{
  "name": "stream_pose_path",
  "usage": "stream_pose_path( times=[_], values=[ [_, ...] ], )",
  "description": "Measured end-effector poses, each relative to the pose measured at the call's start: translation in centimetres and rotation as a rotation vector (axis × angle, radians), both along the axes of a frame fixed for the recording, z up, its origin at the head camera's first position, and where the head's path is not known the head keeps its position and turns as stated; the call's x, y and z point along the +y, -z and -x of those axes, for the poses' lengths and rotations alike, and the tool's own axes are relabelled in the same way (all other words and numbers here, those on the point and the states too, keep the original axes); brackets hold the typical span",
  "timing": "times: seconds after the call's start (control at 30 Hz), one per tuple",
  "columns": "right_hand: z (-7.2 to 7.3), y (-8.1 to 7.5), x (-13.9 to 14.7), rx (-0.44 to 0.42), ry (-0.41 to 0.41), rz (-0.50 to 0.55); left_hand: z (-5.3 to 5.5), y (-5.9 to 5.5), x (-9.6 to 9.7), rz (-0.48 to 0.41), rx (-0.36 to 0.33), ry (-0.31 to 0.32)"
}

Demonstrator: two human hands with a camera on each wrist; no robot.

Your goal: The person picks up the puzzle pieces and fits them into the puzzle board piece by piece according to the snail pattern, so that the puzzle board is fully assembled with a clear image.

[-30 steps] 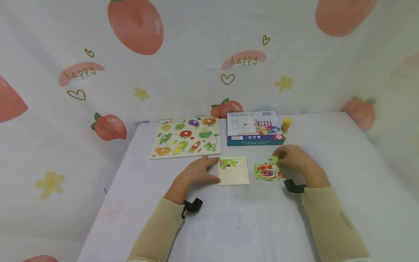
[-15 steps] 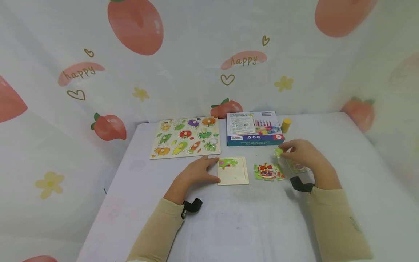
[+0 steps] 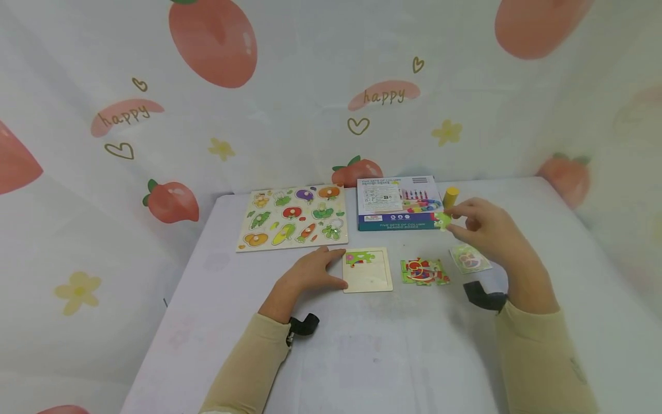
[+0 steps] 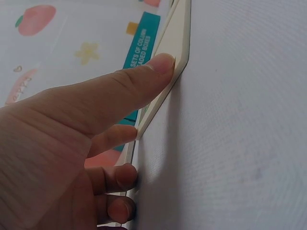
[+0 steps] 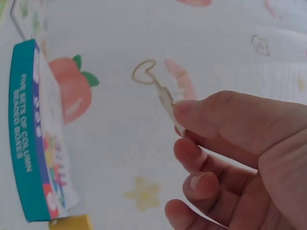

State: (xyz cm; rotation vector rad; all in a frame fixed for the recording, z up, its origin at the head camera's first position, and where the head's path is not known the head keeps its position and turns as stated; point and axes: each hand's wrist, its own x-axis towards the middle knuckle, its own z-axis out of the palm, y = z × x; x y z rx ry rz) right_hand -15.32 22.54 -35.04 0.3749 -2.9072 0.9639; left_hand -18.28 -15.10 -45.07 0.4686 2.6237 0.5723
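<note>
My right hand (image 3: pixel 483 227) pinches a green puzzle piece (image 3: pixel 442 221) between thumb and fingertips, raised in front of the boxed bead set. The right wrist view shows this puzzle piece (image 5: pixel 166 102) edge-on. My left hand (image 3: pixel 308 270) rests at the left edge of a square wooden puzzle board (image 3: pixel 370 280), thumb and index finger spread and touching it near its two left corners. A few joined green pieces (image 3: pixel 360 258) lie in the board's upper left. To its right is a pile of red and green puzzle pieces (image 3: pixel 424 271).
A small picture card (image 3: pixel 469 259) lies right of the pile. Behind stand a vegetable peg puzzle (image 3: pixel 292 217), the bead-set box (image 3: pixel 398 202) and a yellow cylinder (image 3: pixel 450 197). A printed cloth (image 3: pixel 289 126) hangs at the table's back.
My right hand has lifted the green piece from beside the pile, up and to the right, uncovering the picture card. My left hand has stayed at the board.
</note>
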Motion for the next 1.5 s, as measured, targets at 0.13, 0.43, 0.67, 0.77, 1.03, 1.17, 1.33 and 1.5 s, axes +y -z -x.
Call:
stream_pose_path(
  times=[0.13,0.43,0.67,0.77,1.03,1.17,1.33,1.5],
  values=[
    [-0.8,-0.5,-0.5,0.185,-0.03,0.047,0.0,0.2,-0.1,0.002,0.002,-0.001],
    [-2.2,-1.8,-2.1,0.53,-0.069,0.176,0.0,0.0,-0.1,0.001,-0.008,-0.008],
    [-2.7,-2.9,-3.9,0.671,-0.115,0.326,0.1,0.1,0.0,-0.006,0.001,0.0],
    [-3.0,-3.0,-4.7,0.666,-0.135,0.347,0.1,0.2,0.0,-0.01,0.002,0.006],
    [-3.0,-2.5,-6.9,0.615,-0.164,0.378,0.1,0.4,-0.1,-0.004,0.004,-0.005],
    [-2.4,-1.6,-7.8,0.584,-0.193,0.387,0.1,0.3,0.0,-0.002,0.001,-0.012],
    [-1.1,0.1,-8.7,0.532,-0.231,0.388,0.0,0.1,0.0,-0.005,-0.006,-0.014],
    [0.1,1.8,-9.2,0.44,-0.244,0.358,0.0,0.1,0.0,0.0,0.0,-0.007]
  ],
)
